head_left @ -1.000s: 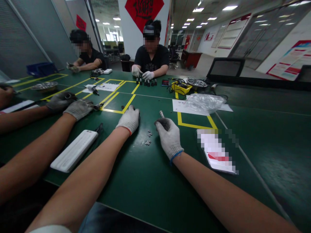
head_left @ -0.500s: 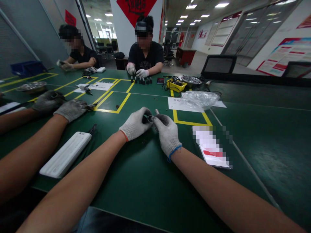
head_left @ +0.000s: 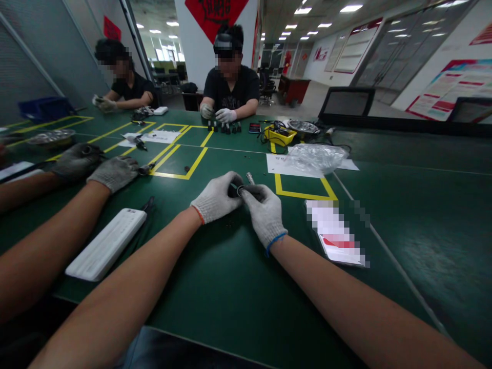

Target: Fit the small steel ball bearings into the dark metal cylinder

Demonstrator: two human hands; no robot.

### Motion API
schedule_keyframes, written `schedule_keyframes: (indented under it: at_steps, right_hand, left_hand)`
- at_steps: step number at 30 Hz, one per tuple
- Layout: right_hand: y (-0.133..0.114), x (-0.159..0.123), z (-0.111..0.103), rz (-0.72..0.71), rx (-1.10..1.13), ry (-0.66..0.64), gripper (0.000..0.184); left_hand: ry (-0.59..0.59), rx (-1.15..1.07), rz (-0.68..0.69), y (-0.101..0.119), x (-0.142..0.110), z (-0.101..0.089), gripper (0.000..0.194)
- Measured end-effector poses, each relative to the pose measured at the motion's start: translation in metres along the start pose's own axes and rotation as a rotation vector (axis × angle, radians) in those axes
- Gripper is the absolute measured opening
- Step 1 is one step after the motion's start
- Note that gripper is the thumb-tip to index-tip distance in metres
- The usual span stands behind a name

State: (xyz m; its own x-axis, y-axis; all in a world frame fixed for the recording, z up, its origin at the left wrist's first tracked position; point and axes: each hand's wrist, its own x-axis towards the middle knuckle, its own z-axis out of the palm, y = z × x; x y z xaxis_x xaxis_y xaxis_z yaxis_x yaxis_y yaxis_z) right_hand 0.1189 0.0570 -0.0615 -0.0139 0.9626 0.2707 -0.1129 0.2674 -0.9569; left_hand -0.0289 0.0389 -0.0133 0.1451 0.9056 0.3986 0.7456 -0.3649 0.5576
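Note:
In the head view my left hand point(head_left: 218, 197), in a white knit glove with an orange cuff edge, is closed in a pinch at a small metal ring point(head_left: 240, 190). My right hand point(head_left: 266, 212), gloved with a blue cuff edge, meets it there, thumb and fingers pressed together at the ring's right side. Just beyond the right fingers a short shiny metal piece point(head_left: 250, 178) sticks out; whether it is gripped or lies on the table is unclear. Fingers hide most of what is between the hands. Tiny dark bits point(head_left: 229, 224) lie on the table below.
A phone point(head_left: 340, 241) lies right, a white power bank point(head_left: 107, 243) left. Beside me are a co-worker's gloved hands point(head_left: 113, 173). Ahead are a clear plastic bag point(head_left: 317, 158) on paper, a yellow tray point(head_left: 280, 135) with cables, and two people seated across the table.
Both hands stay together; the left has shifted slightly right and the ring now looks narrower, turned between the fingers. The view has moved very slightly.

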Motion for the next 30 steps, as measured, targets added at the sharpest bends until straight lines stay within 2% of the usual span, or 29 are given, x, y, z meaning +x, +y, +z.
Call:
schedule_keyframes:
  at_steps: [8,12,19,26,30]
  right_hand:
    - [-0.008,0.002,0.002,0.063,0.112,0.076,0.029]
    - [-0.008,0.004,0.002,0.095,0.113,0.044,0.033]
    - [-0.005,0.005,0.007,0.235,0.248,0.104,0.037]
    - [-0.005,0.007,0.007,0.297,0.345,0.104,0.039]
    - [-0.002,0.006,0.006,0.276,0.320,0.067,0.039]
  left_hand:
    - [-0.009,0.035,-0.004,0.003,0.001,-0.004,0.028]
    - [0.031,0.091,0.039,0.002,-0.001,-0.006,0.028]
    - [-0.047,0.258,0.141,0.001,-0.004,-0.010,0.022]
    - [0.020,0.146,0.146,-0.001,-0.001,-0.009,0.008]
    - [0.058,0.080,0.085,-0.003,0.000,-0.009,0.012]
